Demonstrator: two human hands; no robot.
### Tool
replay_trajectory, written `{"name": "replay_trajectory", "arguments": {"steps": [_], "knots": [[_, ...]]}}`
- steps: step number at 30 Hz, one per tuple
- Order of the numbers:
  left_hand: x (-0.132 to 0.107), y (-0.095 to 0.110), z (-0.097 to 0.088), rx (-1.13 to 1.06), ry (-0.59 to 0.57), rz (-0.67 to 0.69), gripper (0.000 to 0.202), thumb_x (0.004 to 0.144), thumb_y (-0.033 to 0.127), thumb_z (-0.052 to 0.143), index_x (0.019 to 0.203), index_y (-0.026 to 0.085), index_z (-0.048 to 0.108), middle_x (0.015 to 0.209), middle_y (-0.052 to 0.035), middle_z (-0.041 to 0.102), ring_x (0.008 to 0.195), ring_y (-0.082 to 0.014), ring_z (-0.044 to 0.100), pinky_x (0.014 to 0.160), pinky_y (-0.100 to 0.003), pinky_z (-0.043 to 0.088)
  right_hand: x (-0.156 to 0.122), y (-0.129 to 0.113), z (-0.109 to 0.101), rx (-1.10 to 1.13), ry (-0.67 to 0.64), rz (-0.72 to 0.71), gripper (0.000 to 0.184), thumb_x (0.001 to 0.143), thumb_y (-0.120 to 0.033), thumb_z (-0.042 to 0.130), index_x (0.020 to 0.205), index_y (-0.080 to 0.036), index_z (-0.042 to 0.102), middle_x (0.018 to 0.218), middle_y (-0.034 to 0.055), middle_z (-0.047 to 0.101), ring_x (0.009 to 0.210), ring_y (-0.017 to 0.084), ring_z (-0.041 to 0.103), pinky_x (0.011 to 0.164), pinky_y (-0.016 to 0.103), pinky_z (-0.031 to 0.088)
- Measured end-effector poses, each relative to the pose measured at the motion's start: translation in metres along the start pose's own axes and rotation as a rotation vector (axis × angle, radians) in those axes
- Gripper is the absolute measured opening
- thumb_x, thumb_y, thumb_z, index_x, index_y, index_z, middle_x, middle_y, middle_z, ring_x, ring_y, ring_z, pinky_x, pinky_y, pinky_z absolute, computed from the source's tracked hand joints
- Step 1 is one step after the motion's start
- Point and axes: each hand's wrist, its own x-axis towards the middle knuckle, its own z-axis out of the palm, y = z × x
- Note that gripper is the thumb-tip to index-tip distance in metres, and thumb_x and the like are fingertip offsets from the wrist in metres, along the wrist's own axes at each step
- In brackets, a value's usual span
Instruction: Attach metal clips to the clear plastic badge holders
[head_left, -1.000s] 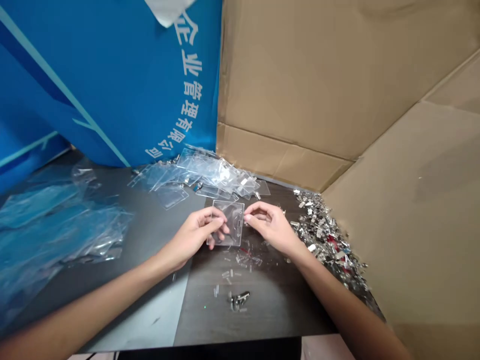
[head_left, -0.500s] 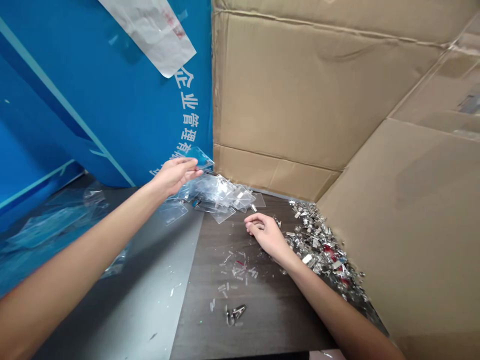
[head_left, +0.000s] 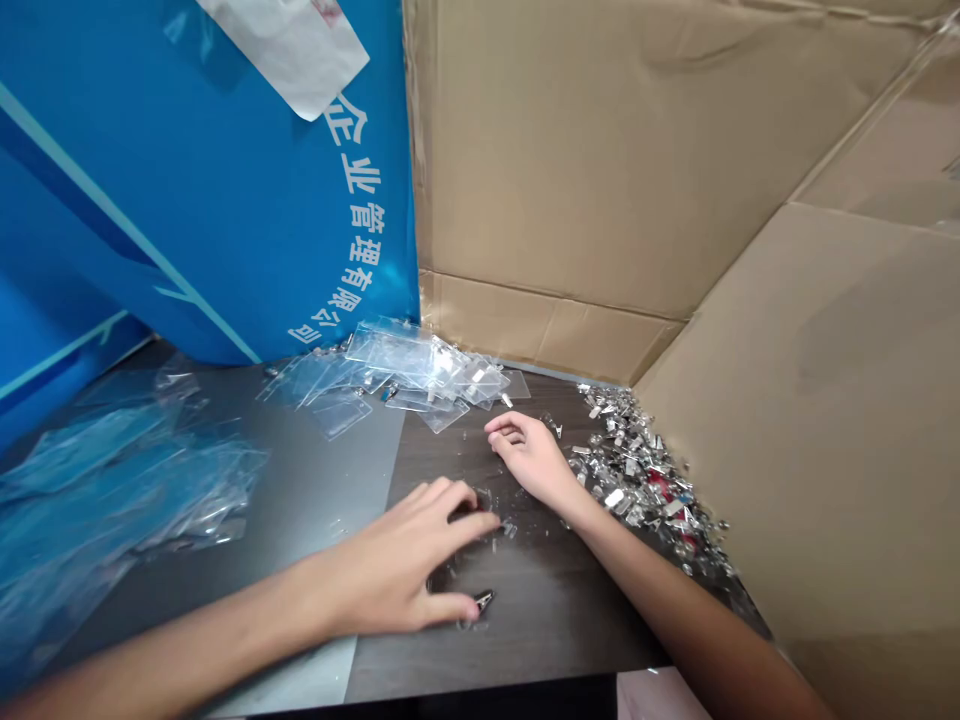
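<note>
My left hand reaches low over the dark wood tabletop, thumb and fingers spread apart. Its thumb tip is at a small metal clip, and I cannot tell whether they touch. Tiny clear strips lie by its fingertips and are partly hidden under the hand. My right hand rests near the middle, its fingers curled together; whatever may be in them is hidden. Beyond it lies a heap of clear plastic badge sleeves, some with metal clips. A long pile of metal clips spreads to its right.
Blue-tinted clear plastic sleeves are piled at the left. A blue printed panel with a white paper stands behind, and cardboard walls rise at the back and right. The near table edge shows at the bottom.
My left hand has let go of a clear sleeve at the heap and come back toward me, opening over the strips and clip. My right hand stays about where it was, fingers curled.
</note>
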Motion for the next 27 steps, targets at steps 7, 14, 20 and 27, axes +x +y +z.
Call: {"name": "replay_trajectory", "arguments": {"steps": [7,14,20,27], "knots": [[0.001,0.001,0.022,0.135,-0.011,0.17,0.013,0.107,0.032,0.072,0.109,0.021,0.078,0.116,-0.0104,0.071,0.101,-0.0253,0.07,0.088,-0.035,0.059,-0.004,-0.001,0.003,-0.055,-0.031,-0.026,0.013,0.092,-0.022,0.066,0.099,-0.019,0.077,0.089,0.0037,0.078,0.076,0.017,0.071,0.071,0.028,0.056],[-0.001,-0.003,0.014,0.263,0.108,0.148,0.028,0.113,0.02,0.051,0.098,0.018,0.074,0.106,-0.0098,0.071,0.089,-0.0227,0.066,0.081,-0.035,0.052,-0.016,-0.021,-0.004,-0.185,-0.128,-0.137,0.01,0.099,-0.023,0.069,0.096,-0.02,0.077,0.084,0.002,0.075,0.073,0.016,0.066,0.069,0.028,0.052],[-0.043,-0.053,-0.042,0.514,0.168,-0.305,0.034,0.113,0.036,0.049,0.114,0.019,0.079,0.115,-0.0151,0.074,0.105,-0.0313,0.068,0.092,-0.042,0.054,-0.037,-0.045,-0.011,-0.405,-0.825,-0.353,0.029,0.077,-0.025,0.105,0.098,-0.023,0.084,0.095,-0.0005,0.074,0.079,0.015,0.065,0.072,0.027,0.049],[-0.107,-0.103,-0.057,0.755,0.008,-0.855,0.055,0.111,0.039,0.039,0.13,0.004,0.077,0.118,-0.0282,0.074,0.11,-0.0475,0.073,0.094,-0.052,0.057,-0.043,-0.039,-0.003,-0.468,-0.882,-0.336,0.016,0.091,-0.009,0.09,0.097,-0.022,0.085,0.1,0.0011,0.078,0.081,0.015,0.07,0.077,0.028,0.052]]}}
